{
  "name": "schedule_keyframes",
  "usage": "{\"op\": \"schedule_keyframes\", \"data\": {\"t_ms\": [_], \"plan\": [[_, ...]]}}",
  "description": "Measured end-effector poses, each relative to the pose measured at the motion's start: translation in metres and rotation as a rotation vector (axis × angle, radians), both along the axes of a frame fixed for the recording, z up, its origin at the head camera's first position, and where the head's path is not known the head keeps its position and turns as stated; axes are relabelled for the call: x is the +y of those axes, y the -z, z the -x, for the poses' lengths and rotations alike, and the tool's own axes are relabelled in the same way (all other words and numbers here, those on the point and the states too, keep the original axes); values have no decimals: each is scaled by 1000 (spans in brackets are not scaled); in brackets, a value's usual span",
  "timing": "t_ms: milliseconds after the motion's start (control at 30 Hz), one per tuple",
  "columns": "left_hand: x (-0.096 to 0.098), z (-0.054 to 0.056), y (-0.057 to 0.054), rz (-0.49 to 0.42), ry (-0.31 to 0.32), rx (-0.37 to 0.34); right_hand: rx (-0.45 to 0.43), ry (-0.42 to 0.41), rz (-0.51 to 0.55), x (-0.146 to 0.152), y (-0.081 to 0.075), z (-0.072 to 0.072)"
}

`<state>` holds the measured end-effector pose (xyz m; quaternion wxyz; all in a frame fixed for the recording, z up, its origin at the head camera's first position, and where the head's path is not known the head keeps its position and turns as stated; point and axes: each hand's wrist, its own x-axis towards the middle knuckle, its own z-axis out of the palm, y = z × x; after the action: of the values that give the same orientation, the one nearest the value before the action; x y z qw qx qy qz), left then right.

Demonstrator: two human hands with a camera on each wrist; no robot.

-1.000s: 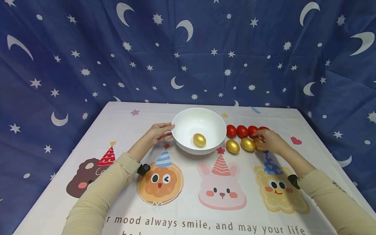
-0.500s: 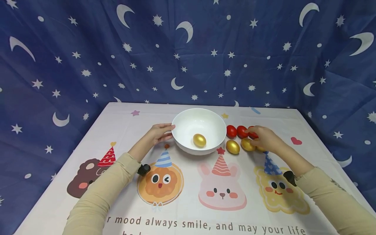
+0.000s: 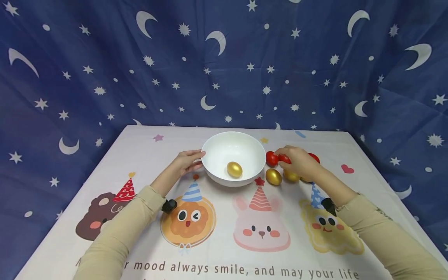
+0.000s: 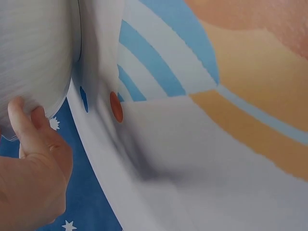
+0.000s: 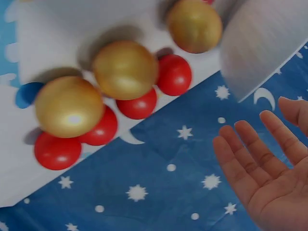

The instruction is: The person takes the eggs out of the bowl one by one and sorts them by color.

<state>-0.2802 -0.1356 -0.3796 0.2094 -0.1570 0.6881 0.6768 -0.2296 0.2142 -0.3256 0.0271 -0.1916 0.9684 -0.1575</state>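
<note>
My left hand (image 3: 187, 161) holds the left side of a white bowl (image 3: 252, 146), its fingers against the rim and outer wall. In the left wrist view, those fingertips (image 4: 19, 108) touch the bowl's curved side. One gold egg (image 3: 234, 169) lies inside the bowl. To the right, my right hand (image 3: 299, 160) is over a row of red eggs (image 3: 272, 158), with its fingertips by the second one. Three gold eggs (image 3: 273, 176) lie in front of that row, partly covered by the hand. In the right wrist view, the hand's fingers are spread and nothing lies in the palm (image 5: 284, 197).
A white tablecloth (image 3: 210, 256) with cartoon faces and printed words covers the table. Behind the table's far edge hangs a dark blue curtain (image 3: 157, 97) with moons and stars. Both sleeves reach in from the front.
My right hand has moved left along the red eggs, from the far-right one toward the bowl, uncovering the rightmost red egg. The left hand stays at the bowl. The head view has shifted slightly.
</note>
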Motion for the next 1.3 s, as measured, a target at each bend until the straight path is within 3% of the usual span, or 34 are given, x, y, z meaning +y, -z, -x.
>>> {"op": "schedule_keyframes", "data": {"t_ms": [200,433,700,967,1300], "plan": [[2,-3,2,1,-19,-9,21,-52,19,-21,-6,2],[1,2,1,-9,-36,-17,59,-152,20,-45,-14,10],[0,2,0,-18,-42,-8,-7,-182,59,-65,-24,20],[0,-3,5,-18,-17,-30,-43,-287,8,-81,-22,30],[-3,1,2,-33,-28,-9,-103,-374,-14,-108,-24,51]]}}
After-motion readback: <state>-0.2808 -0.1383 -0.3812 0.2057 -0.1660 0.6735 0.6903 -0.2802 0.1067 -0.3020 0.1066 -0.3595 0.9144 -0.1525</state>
